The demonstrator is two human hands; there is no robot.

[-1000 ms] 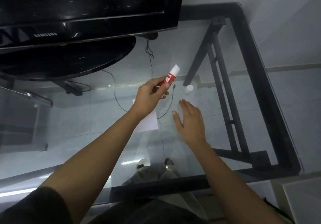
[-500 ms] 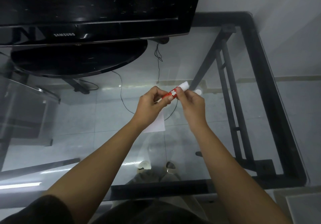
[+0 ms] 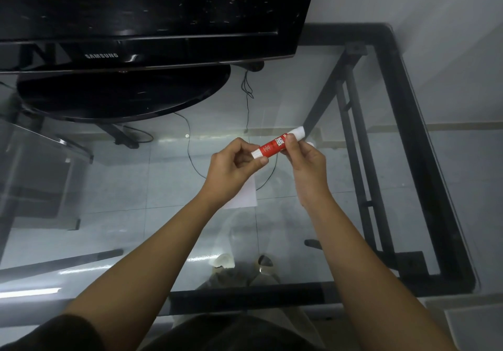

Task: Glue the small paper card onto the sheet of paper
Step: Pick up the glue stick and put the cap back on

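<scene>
A red and white glue stick [image 3: 275, 144] is held above the glass table between both hands. My left hand [image 3: 231, 165] pinches its white lower end. My right hand [image 3: 306, 160] grips the red body near the white upper end. A white sheet of paper [image 3: 245, 195] lies flat on the glass below my left wrist, mostly hidden by it. A small white round object [image 3: 311, 143], possibly the cap, peeks out behind my right hand. I cannot make out the small paper card.
A black television [image 3: 152, 15] on an oval base [image 3: 122, 92] stands at the back left of the glass table [image 3: 408, 138]. A thin black cable [image 3: 190, 154] runs under the glass. The black table frame runs along the right and front edges.
My right hand rose from the glass and took hold of the glue stick held by my left hand. Both hands now hold it. The view shifted slightly.
</scene>
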